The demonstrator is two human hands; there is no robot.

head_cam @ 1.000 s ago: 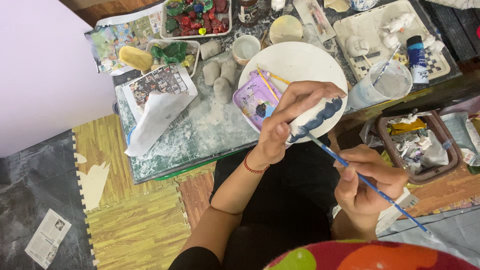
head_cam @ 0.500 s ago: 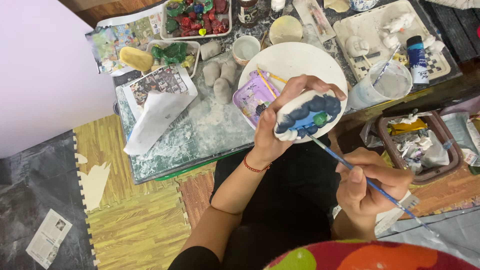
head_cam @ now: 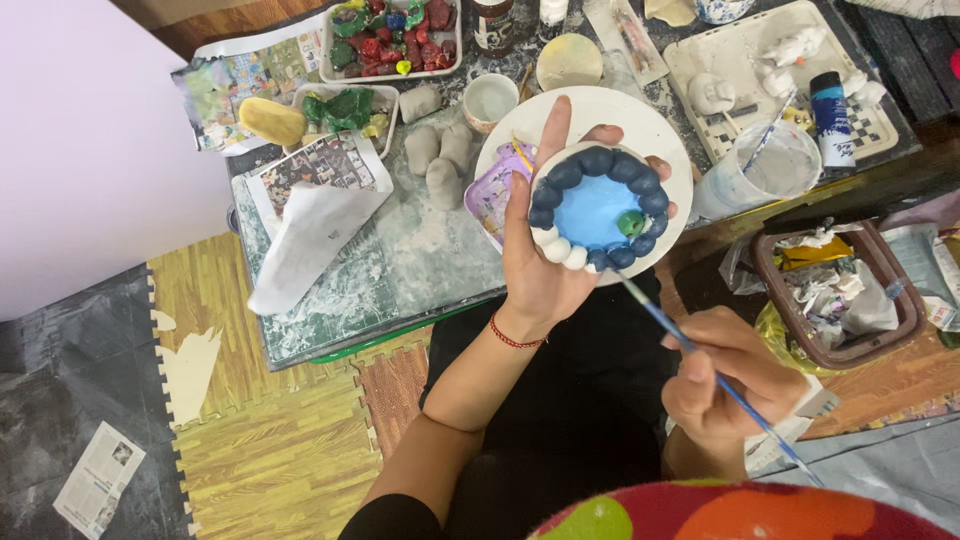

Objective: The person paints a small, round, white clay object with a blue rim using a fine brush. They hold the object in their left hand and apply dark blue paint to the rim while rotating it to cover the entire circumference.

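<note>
1. Just right of centre in the upper frame, the left hand [head_cam: 535,265] cradles a small round clay dish with a light blue inside and a rim of dark blue balls [head_cam: 597,210], palm under it and fingers curled round its edge; a few rim balls at the lower left are bare white, and a green blob sits at the right of the rim.
2. Lower right, the right hand [head_cam: 725,375] pinches a thin blue-handled paintbrush [head_cam: 715,378], its tip touching the dish's lower right rim.
3. Behind the dish lies a white round plate [head_cam: 655,130] on the paint-smeared worktable [head_cam: 400,270].
4. At upper right stands a clear plastic cup of cloudy water [head_cam: 765,170] (a brush leans in it).
5. At the right edge sits a brown basket of crumpled scraps [head_cam: 840,290].
6. Left of the plate rest grey unpainted clay lumps [head_cam: 440,160].
</note>
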